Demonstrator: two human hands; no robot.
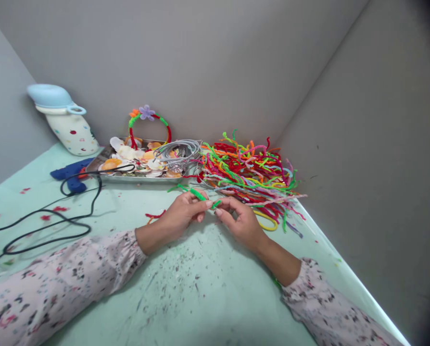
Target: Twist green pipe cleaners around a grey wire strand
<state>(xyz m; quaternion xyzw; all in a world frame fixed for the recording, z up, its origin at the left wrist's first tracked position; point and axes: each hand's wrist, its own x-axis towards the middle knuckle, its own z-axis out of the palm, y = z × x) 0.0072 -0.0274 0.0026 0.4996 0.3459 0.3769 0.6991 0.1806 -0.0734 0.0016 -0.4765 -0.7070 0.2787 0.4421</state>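
A green pipe cleaner (197, 194) runs between my two hands above the table. My left hand (182, 214) pinches it between thumb and fingers, with one length sticking up past the fingertips. With thumb and index finger together, my right hand (241, 221) grips the short end near the left fingertips. How the piece is bent between the fingers is partly hidden. Just beyond my hands lies a big heap of coloured pipe cleaners (247, 168). A short red pipe cleaner (155, 215) rests beside my left wrist.
A metal tray (143, 179) holds shells, with a coil of grey wire (182, 153) over its right end and a pipe-cleaner flower hoop (169, 132) standing behind. To the left are a blue glue gun (72, 174), its black cord (61, 217) and a leaning white bottle (72, 132). Grey walls enclose the table.
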